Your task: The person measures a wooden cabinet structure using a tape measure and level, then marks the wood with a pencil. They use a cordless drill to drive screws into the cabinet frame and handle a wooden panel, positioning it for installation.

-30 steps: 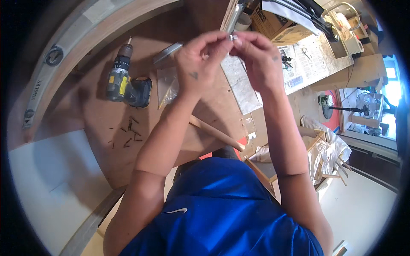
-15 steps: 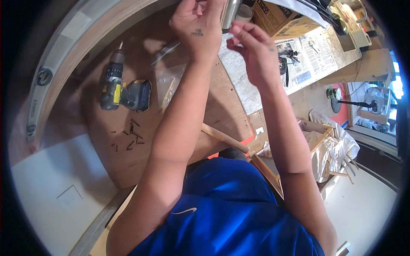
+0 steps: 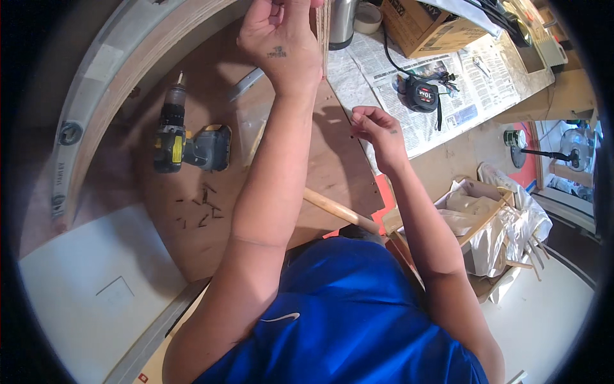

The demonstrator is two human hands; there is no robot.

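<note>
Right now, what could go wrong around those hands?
The wooden handle ends close to the blue shirt; a bump could shift it. The loose screws lie scattered near the drill and might roll if brushed. The left hand runs past the picture's top edge, so a slip there might go unseen.

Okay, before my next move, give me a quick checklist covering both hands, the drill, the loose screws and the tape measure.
1. Left hand fully visible: not ok, the top edge cuts off its fingers.
2. Right hand empty: cannot tell, its fingers are curled and could hide something small.
3. Drill clear of both hands: ok, lying on the wooden panel.
4. Screws gathered: not ok, scattered across the panel.
5. Tape measure in plain sight: ok, resting on newspaper.
</note>
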